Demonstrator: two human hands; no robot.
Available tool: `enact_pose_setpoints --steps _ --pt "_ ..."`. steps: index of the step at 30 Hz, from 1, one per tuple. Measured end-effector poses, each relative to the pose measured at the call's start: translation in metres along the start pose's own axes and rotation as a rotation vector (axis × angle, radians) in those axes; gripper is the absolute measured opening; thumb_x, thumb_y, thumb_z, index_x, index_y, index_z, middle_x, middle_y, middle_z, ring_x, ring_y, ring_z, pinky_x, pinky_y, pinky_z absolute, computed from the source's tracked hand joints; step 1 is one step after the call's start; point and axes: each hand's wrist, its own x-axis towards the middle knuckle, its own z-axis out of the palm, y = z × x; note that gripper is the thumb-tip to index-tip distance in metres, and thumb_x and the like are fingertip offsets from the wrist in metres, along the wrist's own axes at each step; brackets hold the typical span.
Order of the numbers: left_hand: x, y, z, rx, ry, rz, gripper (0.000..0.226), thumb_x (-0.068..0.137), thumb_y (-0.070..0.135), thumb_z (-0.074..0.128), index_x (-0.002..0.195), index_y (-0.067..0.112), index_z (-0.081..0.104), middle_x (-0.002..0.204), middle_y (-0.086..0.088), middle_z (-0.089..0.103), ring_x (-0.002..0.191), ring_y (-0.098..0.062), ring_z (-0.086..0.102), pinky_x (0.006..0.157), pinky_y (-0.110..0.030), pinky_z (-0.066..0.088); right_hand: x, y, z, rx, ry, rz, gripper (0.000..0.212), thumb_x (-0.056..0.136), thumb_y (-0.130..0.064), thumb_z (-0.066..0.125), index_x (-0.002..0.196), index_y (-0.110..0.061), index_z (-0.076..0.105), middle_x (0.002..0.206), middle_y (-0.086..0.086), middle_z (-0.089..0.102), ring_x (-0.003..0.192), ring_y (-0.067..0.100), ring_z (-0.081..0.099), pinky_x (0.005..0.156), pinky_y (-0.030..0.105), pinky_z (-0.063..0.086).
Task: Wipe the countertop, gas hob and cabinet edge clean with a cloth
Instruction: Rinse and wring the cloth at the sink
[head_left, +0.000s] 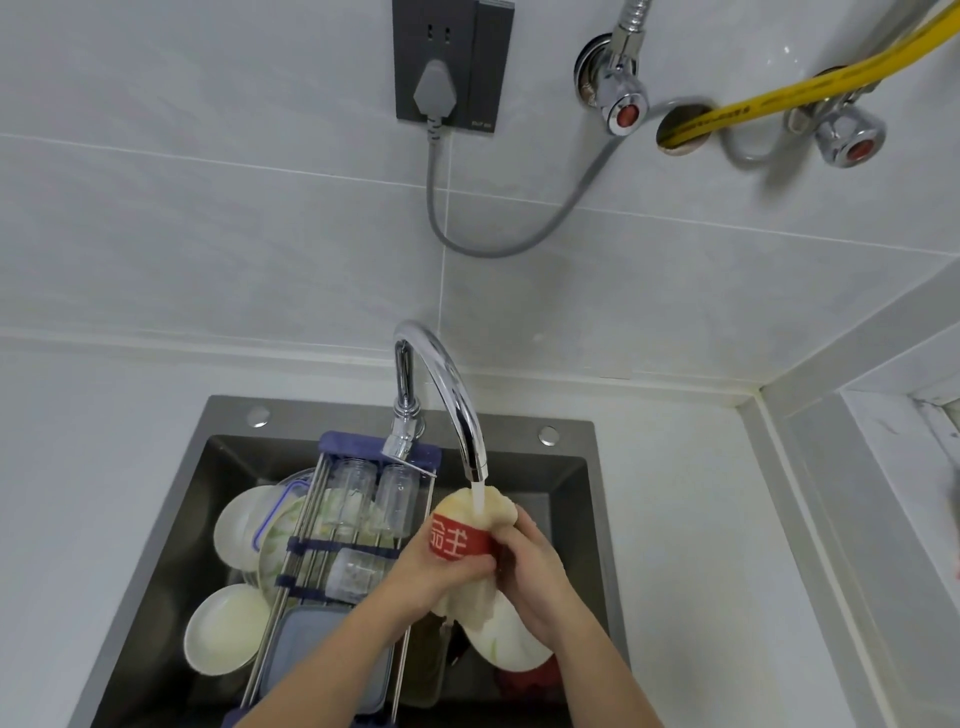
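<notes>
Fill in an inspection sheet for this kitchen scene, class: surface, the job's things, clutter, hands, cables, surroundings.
Surface: white countertop around a dark sink.
Job's things: cloth with a red band, under water running from the tap.
Clutter: plates, glass jars and a rack in the sink.
Hands: left hand and right hand both grip the cloth.
Cables: grey cord from the wall socket; yellow hose.
Surroundings: tiled wall, two valves.
</notes>
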Motion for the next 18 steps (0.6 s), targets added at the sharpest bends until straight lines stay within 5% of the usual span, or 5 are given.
enact_pose_setpoints --steps 5,8,10,13,18 --pt "0.010 0.019 0.017 0.210 0.198 0.044 0.069 0.061 0.048 0.091 0.119 0.040 0.055 0.102 0.011 0.074 0.093 -0.004 0.071 0.089 -0.033 0.060 0.009 0.005 -0.002 -0.597 0.332 -0.353 0.036 0.103 -0.035 0.053 0.137 -0.048 0.049 0.137 -0.016 0.050 0.127 0.007 0.052 0.104 0.036 0.052" --pt "0.012 0.019 0.020 0.525 0.253 0.110 0.063 0.072 0.056 0.078 0.123 0.040 0.044 0.093 0.014 0.070 0.085 -0.004 0.069 0.080 -0.031 0.060 0.009 0.001 0.009 -0.530 0.200 -0.446 0.044 0.101 -0.043 0.058 0.143 -0.047 0.047 0.137 -0.020 0.049 0.124 0.002 0.052 0.101 0.028 0.050" --pt "0.012 0.016 0.019 0.662 0.302 0.151 0.055 0.085 0.047 0.070 0.126 0.032 0.038 0.087 0.013 0.066 0.079 -0.008 0.068 0.076 -0.034 0.061 0.014 -0.004 0.018 -0.712 0.174 -0.520 0.028 0.096 -0.054 0.060 0.122 -0.045 0.056 0.117 -0.021 0.058 0.107 0.000 0.059 0.091 0.024 0.049" --pt "0.011 0.012 0.017 0.665 0.371 0.186 0.075 0.078 0.051 0.076 0.132 0.034 0.027 0.090 0.011 0.067 0.078 -0.009 0.068 0.070 -0.031 0.060 0.023 -0.017 0.026 -0.931 0.223 -0.571 0.027 0.093 -0.064 0.056 0.087 -0.037 0.053 0.083 -0.015 0.061 0.078 0.004 0.062 0.074 0.024 0.052" --pt "0.009 0.007 0.006 0.747 0.295 0.136 0.119 0.068 0.056 0.080 0.157 0.035 0.003 0.111 0.006 0.071 0.093 -0.012 0.070 0.082 -0.032 0.059 0.036 -0.025 0.029 -1.280 0.168 -0.484 0.032 0.107 -0.034 0.042 0.109 -0.011 0.064 0.105 0.013 0.069 0.099 0.031 0.065 0.088 0.040 0.052"
